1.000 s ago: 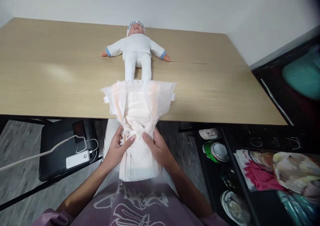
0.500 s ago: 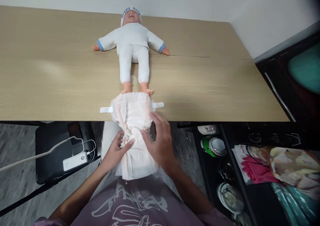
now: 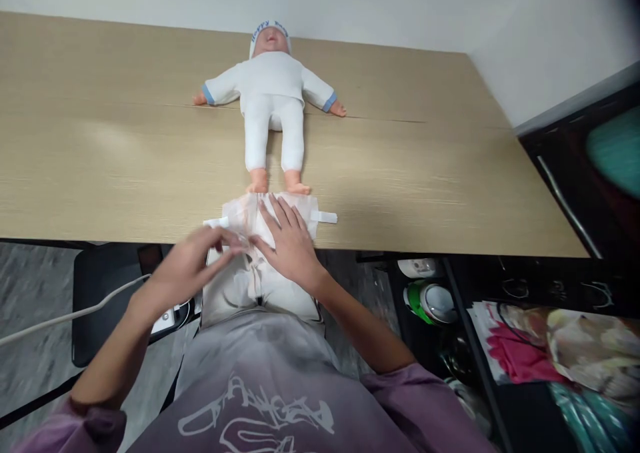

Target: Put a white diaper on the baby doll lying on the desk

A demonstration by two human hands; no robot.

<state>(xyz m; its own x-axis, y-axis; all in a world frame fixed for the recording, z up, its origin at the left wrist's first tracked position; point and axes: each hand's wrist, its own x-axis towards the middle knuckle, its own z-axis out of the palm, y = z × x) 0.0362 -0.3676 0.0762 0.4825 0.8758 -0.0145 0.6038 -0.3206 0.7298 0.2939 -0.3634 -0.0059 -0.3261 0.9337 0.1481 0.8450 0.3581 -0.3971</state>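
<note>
1. Resting palm-down, fingers spread: right hand (image 3: 295, 253) on the white diaper (image 3: 239, 210), on the near side of the doll (image 3: 273, 79), below its feet.
2. Left hand (image 3: 187, 266) lower and to the left of the doll's feet, at the diaper's left side. Thumb and fingers close together, motion-blurred; can't tell if it pinches anything.
3. Diaper on table (image 3: 400, 173), far edge right at the doll's feet; can't tell if touching. Near end reaches about the table edge, partly hidden by hands.
4. Handling, my read: light, soft, floppy, likely to fold or bunch; not slippery, thin sides could tear. Hold by the side edges, off the white tapes (image 3: 327, 217) jutting out both sides; they may stick.
5. Text: doll's cap (image 3: 271, 25) reads "Happy", second word too blurred. Shirt (image 3: 265, 379), well to the near side of the doll, has pale stylised lettering, not legible. Diaper: no brand readable.
</note>
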